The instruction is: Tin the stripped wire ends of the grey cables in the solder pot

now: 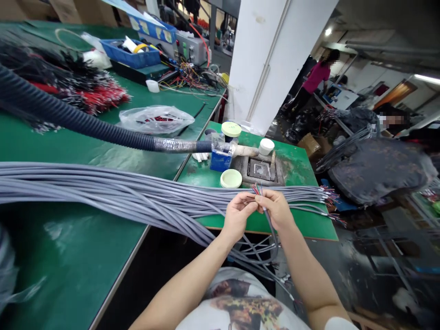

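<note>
My left hand (238, 214) and my right hand (276, 208) meet in front of me, both pinched on the stripped end of one grey cable (271, 231). Its thin coloured wires (256, 189) fan upward from between my fingertips. The cable loops down below my right wrist. Just behind my hands a thick bundle of grey cables (113, 192) lies across the green table (68, 256), its stripped ends (328, 197) reaching the right edge.
A black corrugated hose (68, 120) runs to a small metal pot (260, 169) with a blue box (220, 160) and white jars (231, 178). Red and black wire heaps (85, 94), a plastic bag (156, 119) and a blue bin (132, 52) lie farther back. A person (318, 75) stands beyond the white pillar (271, 55).
</note>
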Demonstrator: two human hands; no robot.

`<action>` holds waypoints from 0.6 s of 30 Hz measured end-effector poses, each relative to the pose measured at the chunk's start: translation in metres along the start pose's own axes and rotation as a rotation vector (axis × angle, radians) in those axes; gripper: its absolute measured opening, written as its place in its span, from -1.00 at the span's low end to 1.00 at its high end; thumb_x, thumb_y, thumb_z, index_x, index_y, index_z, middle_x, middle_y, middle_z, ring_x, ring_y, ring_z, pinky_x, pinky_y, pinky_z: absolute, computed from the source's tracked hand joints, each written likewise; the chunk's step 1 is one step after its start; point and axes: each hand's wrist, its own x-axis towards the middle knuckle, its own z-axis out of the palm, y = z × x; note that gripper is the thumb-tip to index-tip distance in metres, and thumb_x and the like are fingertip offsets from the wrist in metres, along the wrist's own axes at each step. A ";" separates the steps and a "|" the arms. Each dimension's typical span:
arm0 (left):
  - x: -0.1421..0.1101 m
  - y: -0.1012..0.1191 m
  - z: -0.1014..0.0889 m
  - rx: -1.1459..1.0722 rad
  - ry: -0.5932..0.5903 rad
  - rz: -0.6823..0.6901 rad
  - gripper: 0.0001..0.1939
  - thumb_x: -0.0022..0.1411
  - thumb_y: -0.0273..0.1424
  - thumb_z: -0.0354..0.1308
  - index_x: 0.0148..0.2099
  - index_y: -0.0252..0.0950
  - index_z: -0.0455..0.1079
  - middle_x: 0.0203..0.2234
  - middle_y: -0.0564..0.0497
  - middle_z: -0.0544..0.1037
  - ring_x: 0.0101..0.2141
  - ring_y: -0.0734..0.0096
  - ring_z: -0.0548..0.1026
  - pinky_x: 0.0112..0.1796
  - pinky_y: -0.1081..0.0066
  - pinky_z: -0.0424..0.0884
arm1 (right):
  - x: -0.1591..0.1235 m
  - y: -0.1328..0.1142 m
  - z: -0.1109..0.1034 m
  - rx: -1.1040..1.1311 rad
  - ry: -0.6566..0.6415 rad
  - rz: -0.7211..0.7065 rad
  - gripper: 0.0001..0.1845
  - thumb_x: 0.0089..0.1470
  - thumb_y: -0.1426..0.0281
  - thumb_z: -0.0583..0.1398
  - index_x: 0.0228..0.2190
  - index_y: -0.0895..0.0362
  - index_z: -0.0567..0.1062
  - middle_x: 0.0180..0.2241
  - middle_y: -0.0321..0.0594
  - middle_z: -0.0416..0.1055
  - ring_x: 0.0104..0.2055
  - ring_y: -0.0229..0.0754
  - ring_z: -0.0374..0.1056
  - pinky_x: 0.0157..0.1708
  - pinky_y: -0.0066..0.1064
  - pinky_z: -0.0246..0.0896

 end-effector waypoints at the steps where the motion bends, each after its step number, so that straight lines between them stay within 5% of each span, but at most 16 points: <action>1: -0.001 0.000 0.002 -0.017 0.002 -0.001 -0.79 0.05 -0.39 0.31 -0.24 -0.29 0.41 -0.50 0.09 0.52 -0.51 0.48 0.48 -0.36 0.40 0.41 | -0.002 0.000 -0.001 0.009 0.001 0.003 -0.67 -0.09 0.26 0.30 -0.68 0.16 0.35 -0.72 -0.40 0.22 -0.64 -0.38 0.08 -0.58 -0.48 -0.04; 18: -0.014 0.004 0.021 -0.223 0.079 -0.200 -0.79 0.00 -0.38 0.35 -0.31 -0.34 0.44 -0.54 0.08 0.50 -0.54 0.60 0.41 -0.44 0.55 0.29 | -0.018 -0.003 -0.003 -0.225 0.148 -0.160 -0.64 0.00 0.32 0.25 -0.69 0.12 0.26 -0.72 -0.42 0.20 -0.63 -0.35 0.13 -0.57 -0.46 0.03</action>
